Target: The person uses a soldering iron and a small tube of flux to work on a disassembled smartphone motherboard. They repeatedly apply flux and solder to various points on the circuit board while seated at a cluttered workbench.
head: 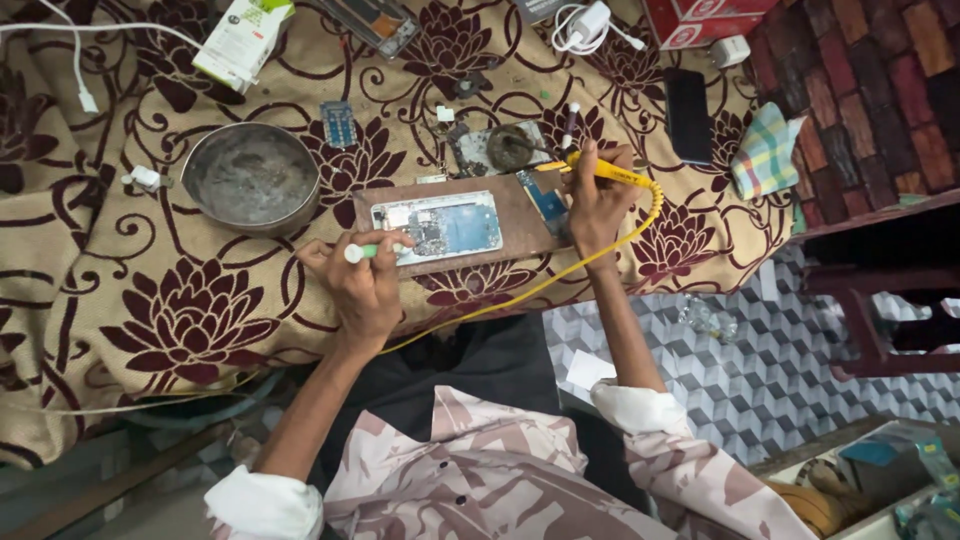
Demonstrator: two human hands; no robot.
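Observation:
An opened phone (440, 223) with bare circuitry lies on a brown wooden board (520, 230) atop a flower-patterned cloth. My left hand (362, 285) grips a thin green and white tool (375, 250) whose tip rests at the phone's near edge. My right hand (598, 195) holds a yellow soldering iron (610, 172), tip pointing left toward a small blue circuit piece (546, 196). Its yellow cord (560, 275) runs down toward my lap.
A round metal bowl (251, 177) sits left of the board. A small blue board (338, 123), a dirty plate with residue (508, 147), a dark phone (688, 114), a checked cloth (765, 150), a white charger (590, 22) and a red box (700, 20) lie around.

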